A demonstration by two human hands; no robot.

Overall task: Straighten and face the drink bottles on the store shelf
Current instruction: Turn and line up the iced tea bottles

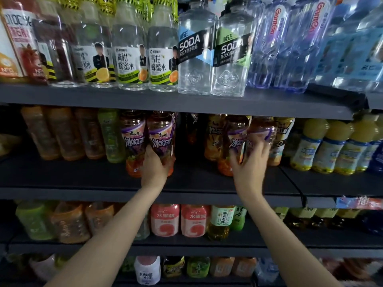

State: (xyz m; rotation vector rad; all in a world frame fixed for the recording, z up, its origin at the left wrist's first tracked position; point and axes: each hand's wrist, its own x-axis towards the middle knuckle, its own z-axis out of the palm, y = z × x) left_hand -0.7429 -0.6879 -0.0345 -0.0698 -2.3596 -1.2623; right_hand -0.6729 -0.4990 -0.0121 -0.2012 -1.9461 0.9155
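Note:
On the middle shelf (103, 191) stand iced tea bottles with purple labels. My left hand (154, 168) grips the lower part of one iced tea bottle (160, 137), which stands beside a matching bottle (133, 141) on its left. My right hand (249, 162) is blurred, its fingers spread and curled around another purple-label iced tea bottle (259, 131); a further one (236, 139) stands just left of it. A dark gap separates the two pairs.
The top shelf carries honey water bottles (128, 50), two clear soda water bottles (194, 48) and blue water bottles (275, 42). Yellow juice bottles (323, 146) stand to the right on the middle shelf, orange and green teas (68, 133) to the left. Peach drinks (164, 219) fill the shelf below.

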